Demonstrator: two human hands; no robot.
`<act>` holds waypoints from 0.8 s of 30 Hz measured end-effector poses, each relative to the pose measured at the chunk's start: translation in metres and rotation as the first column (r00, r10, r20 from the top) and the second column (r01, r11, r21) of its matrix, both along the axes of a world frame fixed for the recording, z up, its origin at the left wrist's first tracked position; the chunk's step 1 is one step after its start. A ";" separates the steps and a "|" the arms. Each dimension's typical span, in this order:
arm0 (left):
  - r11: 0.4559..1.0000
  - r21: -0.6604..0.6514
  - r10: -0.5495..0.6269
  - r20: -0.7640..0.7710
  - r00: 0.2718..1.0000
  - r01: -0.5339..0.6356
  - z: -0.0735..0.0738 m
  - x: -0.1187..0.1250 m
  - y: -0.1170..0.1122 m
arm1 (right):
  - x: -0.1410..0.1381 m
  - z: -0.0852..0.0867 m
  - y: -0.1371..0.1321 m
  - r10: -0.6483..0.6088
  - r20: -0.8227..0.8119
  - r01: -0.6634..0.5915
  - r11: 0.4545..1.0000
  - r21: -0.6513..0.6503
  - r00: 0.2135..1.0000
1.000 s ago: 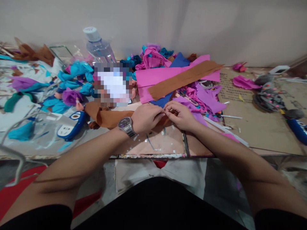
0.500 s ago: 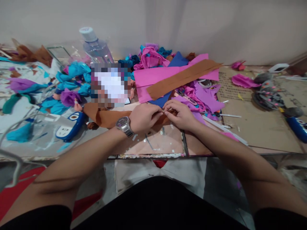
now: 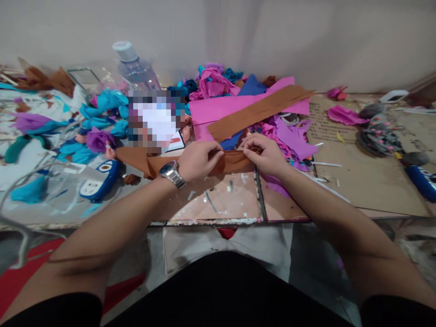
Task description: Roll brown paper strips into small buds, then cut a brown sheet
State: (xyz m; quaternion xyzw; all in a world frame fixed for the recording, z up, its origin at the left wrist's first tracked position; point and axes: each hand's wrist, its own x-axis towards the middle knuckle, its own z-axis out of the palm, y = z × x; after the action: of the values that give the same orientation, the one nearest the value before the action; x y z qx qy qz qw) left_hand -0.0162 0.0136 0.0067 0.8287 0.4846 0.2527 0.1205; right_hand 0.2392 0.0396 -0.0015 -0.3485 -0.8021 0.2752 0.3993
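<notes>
Between my two hands stretches a long strip of brown crepe paper [image 3: 229, 163], its upper edge folded or creased. My left hand [image 3: 200, 159], wearing a metal watch [image 3: 172, 174] at the wrist, pinches that edge between thumb and fingers. A short way to the right, my right hand [image 3: 262, 152] pinches the same edge. The strip runs on leftward behind the left wrist to a loose brown end [image 3: 134, 160]. Just beyond my hands, another brown strip [image 3: 259, 113] lies across pink crepe paper [image 3: 218, 108], with a piece of blue paper [image 3: 231, 141] underneath.
A water bottle [image 3: 138, 70] stands at the back beside a lit, partly pixelated phone [image 3: 175, 141]. Blue paper flowers [image 3: 111, 99] and a blue-and-white glue gun [image 3: 102, 179] lie left. Purple scraps [image 3: 296, 134], a cardboard sheet [image 3: 368, 181] and a dark pincushion-like bundle [image 3: 379, 136] are right.
My hands have moved apart along the brown strip, the left going left and the right slightly right. More of the strip now shows between them.
</notes>
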 end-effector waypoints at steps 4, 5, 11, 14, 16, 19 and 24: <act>0.998 0.032 0.054 0.000 0.999 -0.054 0.001 -0.004 0.003 | 0.008 0.002 0.007 -0.079 -0.012 0.079 0.997 -0.011 0.997; 0.996 0.039 0.080 -0.012 0.997 -0.079 0.001 -0.004 0.004 | 0.009 0.002 0.008 -0.092 -0.012 0.092 0.996 -0.011 0.996; 0.966 0.059 0.256 -0.085 0.963 -0.252 0.005 -0.006 0.005 | 0.014 -0.005 0.016 -0.201 -0.010 0.201 0.979 0.020 0.979; 0.957 0.063 0.288 -0.088 0.954 -0.283 0.003 -0.009 0.008 | 0.016 -0.007 0.020 -0.264 -0.017 0.265 0.964 0.031 0.964; 0.963 0.085 0.261 -0.074 0.963 -0.255 0.003 -0.009 0.008 | 0.016 -0.006 0.019 -0.244 -0.013 0.244 0.969 0.034 0.970; 0.987 0.111 0.126 -0.062 0.990 -0.119 0.003 -0.007 0.005 | 0.012 -0.003 0.013 -0.097 0.008 0.097 0.995 0.025 0.995; 0.996 0.053 -0.061 -0.081 0.995 0.065 0.003 0.000 -0.004 | -0.005 0.002 -0.005 0.117 0.071 -0.118 0.993 0.014 0.991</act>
State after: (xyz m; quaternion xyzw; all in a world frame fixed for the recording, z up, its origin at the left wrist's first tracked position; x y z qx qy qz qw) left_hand -0.0161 0.0098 0.0101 0.8560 0.4553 0.2291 0.0862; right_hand 0.2344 0.0345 0.0005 -0.3066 -0.8371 0.2787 0.3573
